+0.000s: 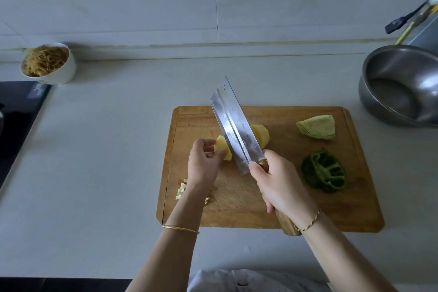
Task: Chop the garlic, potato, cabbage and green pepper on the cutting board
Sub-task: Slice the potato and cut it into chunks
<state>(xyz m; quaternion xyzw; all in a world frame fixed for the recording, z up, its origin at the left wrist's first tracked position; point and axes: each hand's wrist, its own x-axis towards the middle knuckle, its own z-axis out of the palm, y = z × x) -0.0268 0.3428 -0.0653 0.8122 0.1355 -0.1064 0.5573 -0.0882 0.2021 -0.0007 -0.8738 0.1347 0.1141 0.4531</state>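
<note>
A wooden cutting board (284, 211) lies on the pale counter. A peeled yellow potato (262, 136) sits on it, split by a cleaver (233, 125) whose blade stands between its two parts. My right hand (279, 184) grips the cleaver's wooden handle. My left hand (205, 161) pinches the left potato piece (222, 147). Chopped garlic bits (181, 191) lie near the board's left edge, partly hidden by my left wrist. A cabbage wedge (317, 127) rests at the board's back right, and a green pepper half (323, 172) lies cut side up in front of it.
A steel bowl (400, 85) stands right of the board, with utensil handles (407, 20) rising behind it. A white bowl of shredded food (48, 63) sits at the back left beside a black cooktop (19, 116). A tiled wall runs along the back.
</note>
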